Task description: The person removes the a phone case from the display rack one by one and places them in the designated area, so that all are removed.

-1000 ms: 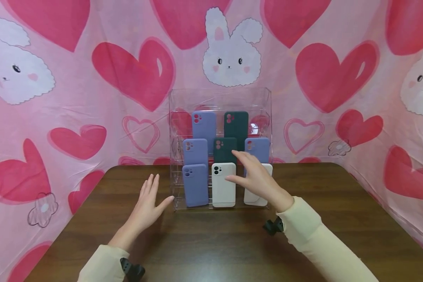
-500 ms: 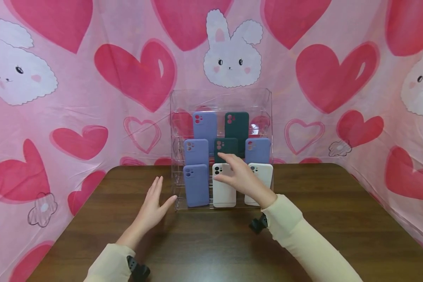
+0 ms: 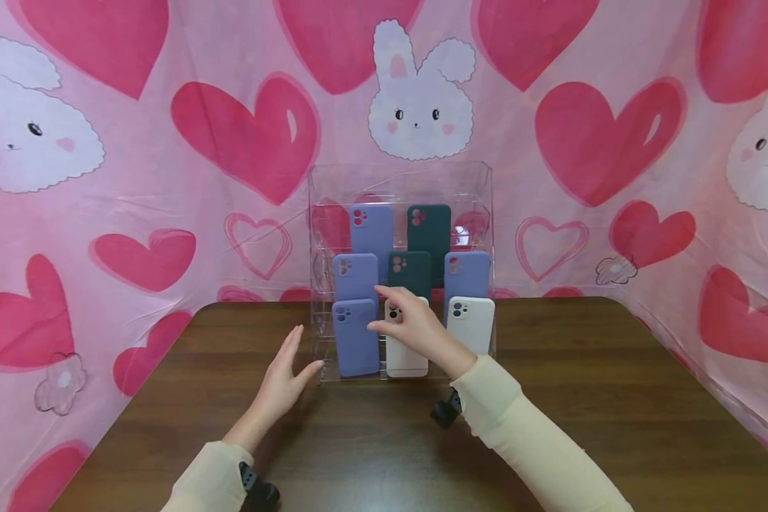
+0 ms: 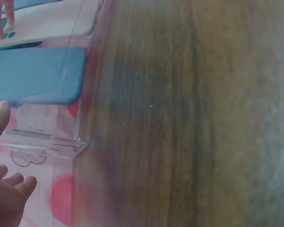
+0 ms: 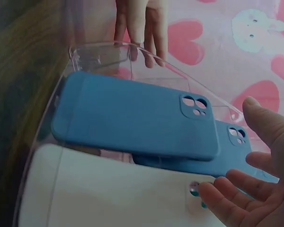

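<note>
A clear acrylic tiered stand (image 3: pixel 489 174) holds several phone cases upright in rows. My right hand (image 3: pixel 422 328) hovers before the front white case (image 3: pixel 407 361), thumb and fingers spread apart, thumb tip overlapping the front purple case (image 3: pixel 356 341). In the right wrist view that purple case (image 5: pixel 137 116) looks blue, and my right hand (image 5: pixel 255 189) holds nothing. My left hand (image 3: pixel 280 384) is beside the stand's lower left side, fingers extended and thumb pointing toward it. The left wrist view shows my left hand (image 4: pixel 7 194) near the stand's clear edge (image 4: pixel 61 144).
Behind the front row stand a purple case (image 3: pixel 355 274), a dark green case (image 3: pixel 410 267) and another purple case (image 3: pixel 466 274). Higher up are a purple case (image 3: pixel 371 227) and a green case (image 3: pixel 429 235). A second white case (image 3: pixel 471 323) is front right. A wooden table (image 3: pixel 358 455) supports the stand.
My right hand has moved left across the stand, from in front of the right white case toward the front purple case. My left hand has shifted slightly right. The cases stay in place.
</note>
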The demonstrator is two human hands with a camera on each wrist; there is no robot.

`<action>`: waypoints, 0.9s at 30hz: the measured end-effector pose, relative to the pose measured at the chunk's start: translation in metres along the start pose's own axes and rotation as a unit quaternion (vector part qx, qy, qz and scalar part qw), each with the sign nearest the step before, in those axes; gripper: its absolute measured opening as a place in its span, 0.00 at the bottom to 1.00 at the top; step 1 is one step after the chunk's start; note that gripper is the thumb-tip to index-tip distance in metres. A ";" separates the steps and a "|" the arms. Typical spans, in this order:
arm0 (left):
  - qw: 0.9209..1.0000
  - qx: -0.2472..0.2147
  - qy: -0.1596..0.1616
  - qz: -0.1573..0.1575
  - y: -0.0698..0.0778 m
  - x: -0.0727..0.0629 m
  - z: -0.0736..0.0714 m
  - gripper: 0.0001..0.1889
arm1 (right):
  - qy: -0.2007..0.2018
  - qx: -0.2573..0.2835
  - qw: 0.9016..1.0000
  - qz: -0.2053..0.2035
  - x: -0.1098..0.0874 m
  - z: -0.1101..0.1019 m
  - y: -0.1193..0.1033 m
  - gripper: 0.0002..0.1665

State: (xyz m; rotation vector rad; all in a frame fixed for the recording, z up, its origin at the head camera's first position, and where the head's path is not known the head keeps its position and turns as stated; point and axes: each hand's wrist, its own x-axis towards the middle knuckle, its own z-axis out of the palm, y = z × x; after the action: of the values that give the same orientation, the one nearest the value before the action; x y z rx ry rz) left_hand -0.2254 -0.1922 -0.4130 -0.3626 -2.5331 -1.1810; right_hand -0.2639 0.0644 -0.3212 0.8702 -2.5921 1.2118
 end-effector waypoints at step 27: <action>0.988 -0.124 0.058 -0.074 -0.004 0.003 0.012 0.26 | 0.053 -0.031 0.998 0.006 0.008 0.024 0.001 0.24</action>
State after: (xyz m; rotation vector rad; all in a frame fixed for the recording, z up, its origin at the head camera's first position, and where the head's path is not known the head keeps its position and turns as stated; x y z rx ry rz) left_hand -0.2316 -0.1852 -0.4226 -0.1580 -2.3526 -1.5323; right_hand -0.2685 0.0431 -0.3350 0.7583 -2.5405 1.1420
